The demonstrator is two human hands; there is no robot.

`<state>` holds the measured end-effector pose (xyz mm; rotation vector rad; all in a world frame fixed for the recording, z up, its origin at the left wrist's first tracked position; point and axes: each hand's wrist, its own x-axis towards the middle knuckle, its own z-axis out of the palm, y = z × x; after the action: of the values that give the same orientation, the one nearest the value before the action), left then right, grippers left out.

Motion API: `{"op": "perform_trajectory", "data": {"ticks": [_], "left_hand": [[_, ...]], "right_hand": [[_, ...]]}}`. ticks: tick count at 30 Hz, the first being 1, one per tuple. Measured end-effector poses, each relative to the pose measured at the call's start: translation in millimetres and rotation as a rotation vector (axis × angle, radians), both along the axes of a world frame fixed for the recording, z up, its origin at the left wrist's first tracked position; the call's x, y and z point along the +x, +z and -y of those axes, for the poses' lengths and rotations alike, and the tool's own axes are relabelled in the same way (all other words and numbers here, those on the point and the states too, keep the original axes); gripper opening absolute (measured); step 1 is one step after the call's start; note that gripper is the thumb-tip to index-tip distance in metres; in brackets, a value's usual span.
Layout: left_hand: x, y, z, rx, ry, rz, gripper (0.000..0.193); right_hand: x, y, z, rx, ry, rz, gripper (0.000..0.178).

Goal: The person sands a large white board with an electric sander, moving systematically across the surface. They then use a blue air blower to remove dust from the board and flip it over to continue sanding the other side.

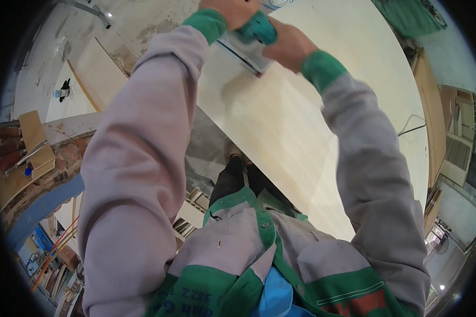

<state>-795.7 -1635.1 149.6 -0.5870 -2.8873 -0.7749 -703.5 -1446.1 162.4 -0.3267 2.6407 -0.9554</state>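
Near the top of the head view, a teal sander [257, 29] with a flat rectangular base rests on a large pale board [291, 121]. My right hand [290, 45] is closed around the right side of its teal body. On the other side my left hand [231, 10] grips the sander too, partly cut off by the upper edge of the picture. Both arms reach far forward over the board, in grey sleeves with green cuffs. The underside of the sander is hidden against the board.
A thin cable or wire [411, 128] lies at the board's right edge. To the left stand another pale panel [84, 79] with a small black object [64, 90] on it, and a brick ledge [69, 141]. A green cloth [410, 17] hangs at the far right.
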Motion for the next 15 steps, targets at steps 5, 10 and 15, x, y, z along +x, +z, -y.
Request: {"op": "perform_trajectory", "data": {"ticks": [5,10,15], "left_hand": [[164,2,-32,0.122,-0.103,0.098,0.022],[207,8,-37,0.315,-0.209,0.054,0.010],[37,-10,-103,0.116,-0.201,0.124,0.038]], "right_hand": [[160,6,-32,0.130,-0.090,0.217,0.090],[222,12,-34,0.053,-0.131,0.358,0.098],[70,-1,-79,0.197,-0.252,0.092,0.083]]}}
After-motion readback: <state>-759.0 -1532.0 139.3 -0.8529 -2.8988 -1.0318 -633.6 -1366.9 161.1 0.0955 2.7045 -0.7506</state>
